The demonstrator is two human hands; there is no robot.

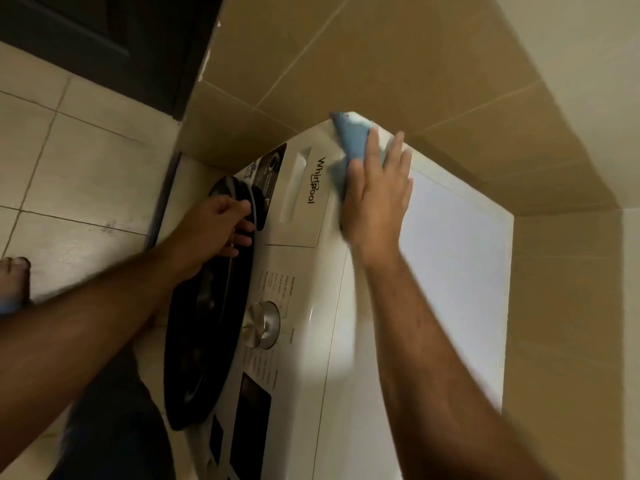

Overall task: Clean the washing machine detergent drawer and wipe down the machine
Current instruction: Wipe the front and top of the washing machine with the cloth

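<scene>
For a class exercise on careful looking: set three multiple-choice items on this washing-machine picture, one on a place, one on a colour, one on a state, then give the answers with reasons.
1. Where does the cloth lie?
A. on the floor
B. at the washing machine's top front edge
C. inside the drum

2. What colour is the cloth?
A. red
B. black
C. light blue

3. How is the detergent drawer?
A. closed
B. pulled fully out
C. lying on the floor

Answers: B, the right hand presses it there; C, blue shows beyond the fingers; A, its front sits flush with the panel while the left hand holds the door rim.
</scene>
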